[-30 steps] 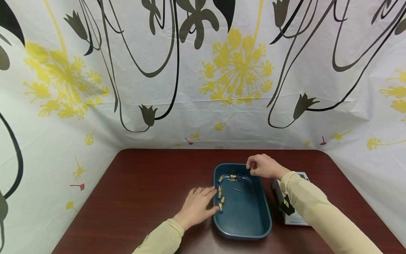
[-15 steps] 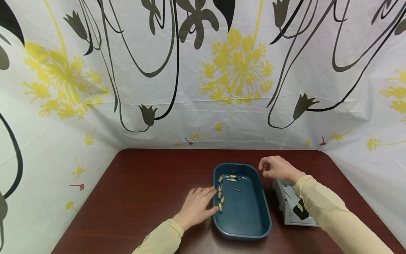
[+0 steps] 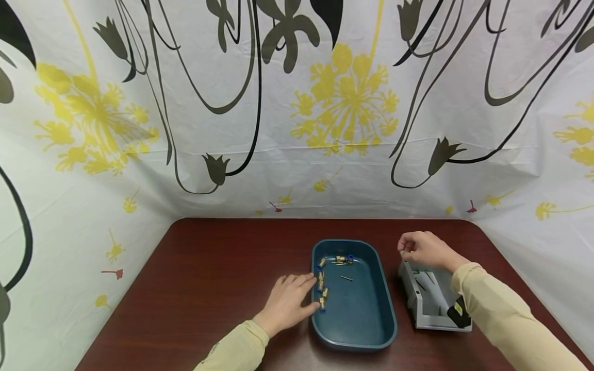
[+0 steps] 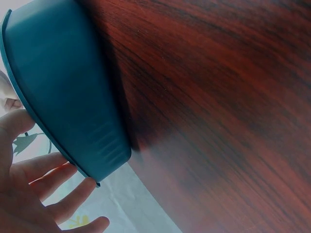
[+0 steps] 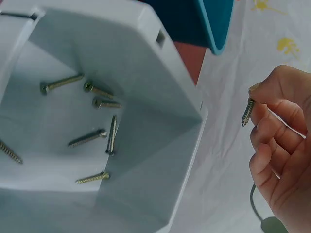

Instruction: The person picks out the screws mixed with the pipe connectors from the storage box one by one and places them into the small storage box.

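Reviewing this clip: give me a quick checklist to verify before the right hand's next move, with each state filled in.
1. Right hand pinching a screw: ok.
2. Left hand touching the rim of the blue tray: ok.
3. Grey bin open above: ok; other screws lie inside.
4. Pinched screw directly above the bin: cannot tell from these angles.
5. Tray holding only brass fittings: not ok; a thin metal piece lies there too.

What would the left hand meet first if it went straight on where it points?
Probably the blue tray: the left hand seems to touch its rim. Brass fittings lie just beyond, inside.
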The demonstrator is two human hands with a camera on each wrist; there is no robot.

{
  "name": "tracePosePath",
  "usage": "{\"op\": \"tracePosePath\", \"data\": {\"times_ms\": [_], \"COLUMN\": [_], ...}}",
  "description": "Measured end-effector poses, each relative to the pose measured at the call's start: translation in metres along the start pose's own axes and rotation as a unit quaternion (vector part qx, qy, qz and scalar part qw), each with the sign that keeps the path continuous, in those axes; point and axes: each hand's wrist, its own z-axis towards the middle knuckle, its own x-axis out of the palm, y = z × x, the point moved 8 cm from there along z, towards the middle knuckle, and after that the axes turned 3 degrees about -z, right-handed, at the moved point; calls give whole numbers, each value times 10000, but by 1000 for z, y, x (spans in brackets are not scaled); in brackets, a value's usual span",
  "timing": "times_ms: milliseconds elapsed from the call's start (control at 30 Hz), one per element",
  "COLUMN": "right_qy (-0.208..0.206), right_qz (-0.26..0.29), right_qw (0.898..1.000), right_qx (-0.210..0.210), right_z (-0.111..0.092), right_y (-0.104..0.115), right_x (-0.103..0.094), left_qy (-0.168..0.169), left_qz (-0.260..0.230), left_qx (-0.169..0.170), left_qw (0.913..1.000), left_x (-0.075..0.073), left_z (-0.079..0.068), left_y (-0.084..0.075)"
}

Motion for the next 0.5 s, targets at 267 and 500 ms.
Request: {"op": "tracePosePath", "data": {"times_ms": [267,500], "right_qy": [-77,20], "right_qz": [-97,-76], "right_qw": [9999,9997], "right_qx": [90,249], "right_z": [-14,-25], "right_y": [-13,-31], "right_x": [-7,-4], "left_qy": [39,52], "left_qz": [-43,-22], "left_qx": [-13,-35], "left_qw": [10000,10000], "left_x": [1,2], "left_z": [-1,-1], "left_y": [0,1]}}
